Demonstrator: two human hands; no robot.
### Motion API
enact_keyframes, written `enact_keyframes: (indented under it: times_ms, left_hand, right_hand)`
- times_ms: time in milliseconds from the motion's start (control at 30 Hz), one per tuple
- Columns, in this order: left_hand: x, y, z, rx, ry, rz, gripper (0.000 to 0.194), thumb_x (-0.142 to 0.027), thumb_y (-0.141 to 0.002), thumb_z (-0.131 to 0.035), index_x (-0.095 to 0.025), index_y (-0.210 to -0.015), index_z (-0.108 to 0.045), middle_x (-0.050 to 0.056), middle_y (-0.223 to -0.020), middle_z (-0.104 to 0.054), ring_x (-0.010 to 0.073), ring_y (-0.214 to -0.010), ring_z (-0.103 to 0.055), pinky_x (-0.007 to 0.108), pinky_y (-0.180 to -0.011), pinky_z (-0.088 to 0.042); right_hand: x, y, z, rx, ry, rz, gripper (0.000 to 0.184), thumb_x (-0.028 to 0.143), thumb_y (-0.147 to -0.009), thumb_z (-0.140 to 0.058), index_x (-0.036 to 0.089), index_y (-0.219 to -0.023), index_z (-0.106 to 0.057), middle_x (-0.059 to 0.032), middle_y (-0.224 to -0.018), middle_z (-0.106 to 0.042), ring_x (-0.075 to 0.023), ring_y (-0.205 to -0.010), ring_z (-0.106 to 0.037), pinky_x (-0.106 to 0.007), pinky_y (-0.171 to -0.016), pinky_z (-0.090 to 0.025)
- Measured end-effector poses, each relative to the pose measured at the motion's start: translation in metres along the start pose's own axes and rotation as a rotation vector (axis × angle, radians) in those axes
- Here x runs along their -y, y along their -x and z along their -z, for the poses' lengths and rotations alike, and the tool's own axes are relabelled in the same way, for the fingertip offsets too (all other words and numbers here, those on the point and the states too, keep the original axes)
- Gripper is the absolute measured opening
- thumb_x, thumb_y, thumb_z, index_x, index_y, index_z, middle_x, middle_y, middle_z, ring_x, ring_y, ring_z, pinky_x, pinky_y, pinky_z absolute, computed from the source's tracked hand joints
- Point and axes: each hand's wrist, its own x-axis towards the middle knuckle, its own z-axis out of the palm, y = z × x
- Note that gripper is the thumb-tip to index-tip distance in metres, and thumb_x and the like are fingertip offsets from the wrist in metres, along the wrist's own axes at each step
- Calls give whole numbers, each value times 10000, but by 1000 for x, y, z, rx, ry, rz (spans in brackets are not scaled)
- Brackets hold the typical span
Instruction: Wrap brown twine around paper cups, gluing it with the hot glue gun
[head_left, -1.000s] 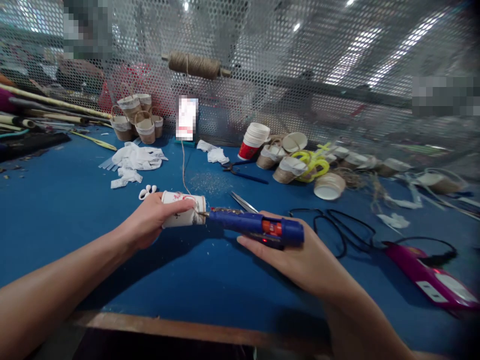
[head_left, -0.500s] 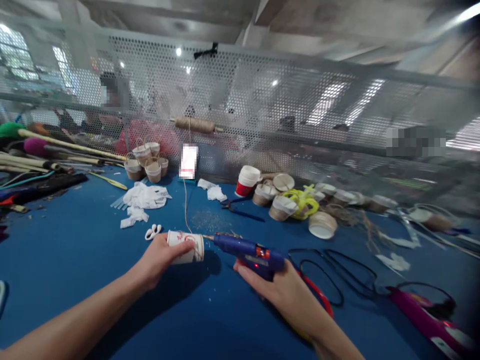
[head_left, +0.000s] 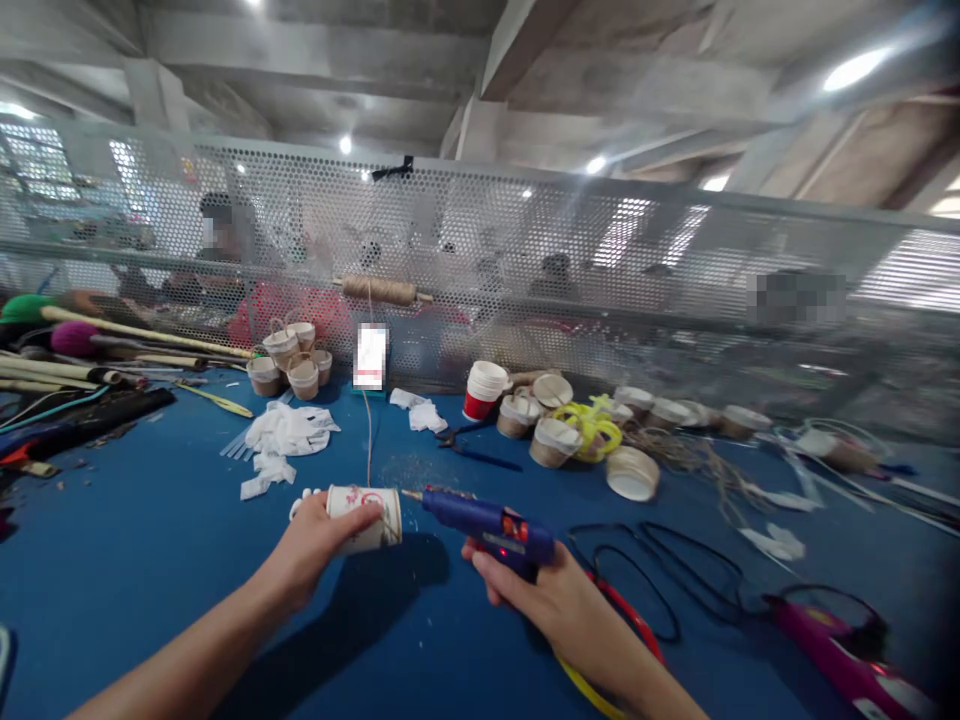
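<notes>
Lying on its side in the air over the blue table, a white printed paper cup (head_left: 365, 520) is gripped by my left hand (head_left: 307, 545), thumb along its wall. My right hand (head_left: 525, 585) is wrapped round the handle of a blue glue gun (head_left: 487, 520) with a small red light. The gun's metal nozzle points left, close to the cup's rim end; a narrow gap shows between them. A string (head_left: 368, 440) runs from the twine spool (head_left: 379, 291) down behind the cup, where its end is hidden.
Twine-wrapped cups (head_left: 303, 378) stand at the back left, more by a stack of paper cups (head_left: 484, 388) on the right. Pliers (head_left: 480, 455), white cloth pieces (head_left: 289, 435) and yellow cord (head_left: 596, 428) lie about. A magenta power strip (head_left: 825, 645) and black cable sit at right; a perforated screen (head_left: 465, 240) rises behind.
The camera view has tilted up, so the table appears lower. The glue gun's nozzle has drawn slightly away from the cup's rim. Both hands keep their holds.
</notes>
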Motion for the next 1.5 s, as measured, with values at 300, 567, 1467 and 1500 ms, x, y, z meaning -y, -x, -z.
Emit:
enact_keyframes:
  times_ms: [300, 567, 1467, 1500]
  left_hand:
    - [-9, -4, -11, -15, -35, 10, 225, -328, -588, -729, -134, -694, -689, 54, -637, -696, 135, -528, -581, 215, -530, -423]
    - [7, -8, -4, -16, 35, 68, 144, -246, -599, -728, -130, -677, -692, 46, -625, -699, 118, -532, -592, 200, -541, -436]
    - [6, -6, -2, -6, 43, 81, 158, -199, -584, -723, -81, -684, -689, 27, -565, -656, 80, -479, -551, 171, -458, -381]
    - [7, -7, -2, -2, 43, 80, 158, -199, -585, -723, -82, -686, -690, 28, -569, -658, 80, -480, -552, 172, -460, -383]
  right_hand:
    - [-4, 1, 2, -121, 143, 42, 200, 384, -722, -583, 192, -737, -637, -8, -668, -640, -190, -699, -597, -338, -716, -496]
    - [-12, 2, -5, -107, 158, 86, 154, 342, -689, -624, 210, -769, -616, -12, -734, -652, -205, -738, -609, -333, -705, -505]
    - [-11, 8, -7, -77, 311, 111, 191, 357, -703, -604, 167, -695, -598, 19, -602, -564, -121, -543, -510, -228, -496, -448]
    - [-11, 8, -7, -79, 315, 113, 189, 355, -704, -605, 167, -695, -596, 18, -604, -564, -120, -543, -509, -226, -499, -449]
